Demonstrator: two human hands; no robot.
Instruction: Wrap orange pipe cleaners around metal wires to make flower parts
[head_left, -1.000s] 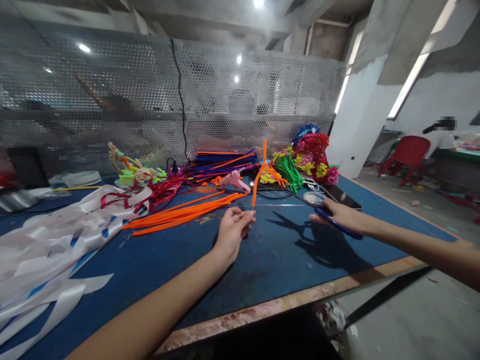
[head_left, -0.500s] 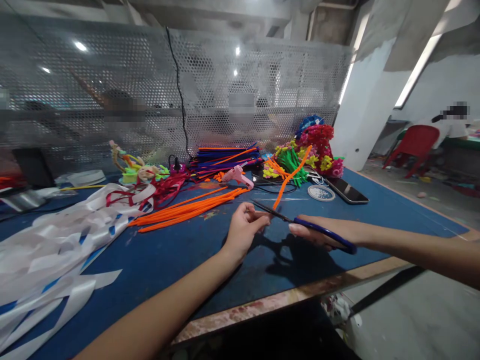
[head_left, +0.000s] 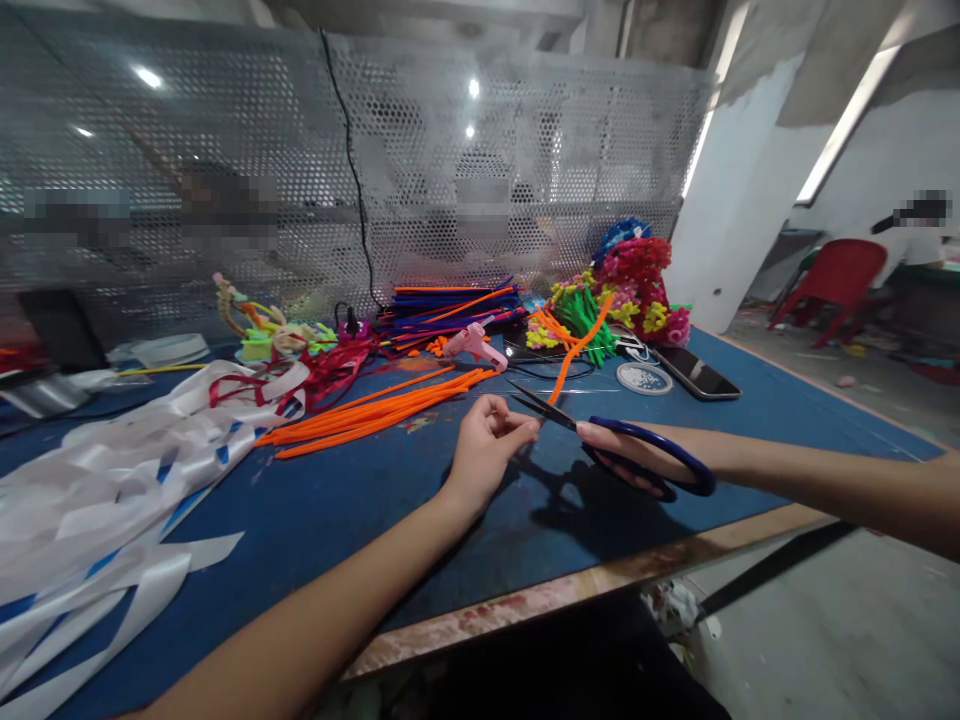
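My left hand (head_left: 491,445) is closed in a pinch at the lower end of an orange pipe cleaner (head_left: 574,355), which rises to the upper right. The exact grip point is partly hidden by my fingers. In my right hand (head_left: 637,452) is a pair of scissors (head_left: 652,440) with dark blue handles. Their blades are slightly parted and point left toward my left fingertips, crossing the pipe cleaner near its lower end. Whether the blades touch it I cannot tell. Farther left lies a bundle of orange pipe cleaners (head_left: 390,410).
White ribbons (head_left: 127,490) spread over the left of the blue table (head_left: 420,560). A pink glue gun (head_left: 476,345) sits behind my left hand. Pipe-cleaner flowers (head_left: 637,270), a round lid (head_left: 643,378) with small white bits and a phone (head_left: 697,372) lie at the back right.
The scissors' handles have spread and the blades have parted a little. My left hand keeps its pinch in nearly the same place. The view has shifted slightly.
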